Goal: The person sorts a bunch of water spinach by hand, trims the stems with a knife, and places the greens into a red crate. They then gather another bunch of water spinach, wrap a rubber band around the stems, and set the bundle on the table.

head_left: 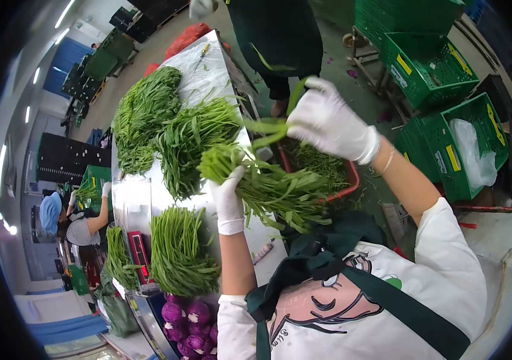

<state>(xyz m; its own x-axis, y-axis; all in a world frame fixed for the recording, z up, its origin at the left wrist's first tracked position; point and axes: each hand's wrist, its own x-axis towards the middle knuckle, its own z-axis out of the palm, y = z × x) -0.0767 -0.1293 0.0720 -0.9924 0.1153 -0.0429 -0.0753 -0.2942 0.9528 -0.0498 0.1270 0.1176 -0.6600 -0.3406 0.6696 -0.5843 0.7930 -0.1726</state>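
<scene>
My left hand (229, 201), in a white glove, is closed around a bunch of water spinach (280, 189), its cut stems toward the far side and its leaves hanging over the table's near edge. Up and to the right, my gloved right hand (331, 123) pinches a loose green leafy stem (271, 129), somewhat blurred. Beyond my left hand, a pile of water spinach (199, 135) lies on the metal table (163, 195). Another stack of the greens (178, 249) sits left of my left wrist.
Below my right hand stands a red bin (349, 183) with leaf scraps. Green crates (433, 75) are at the right. Purple cabbages (187, 321) lie at the near left. One person in a dark apron (280, 36) stands opposite; another in a blue cap (50, 210) handles greens at left.
</scene>
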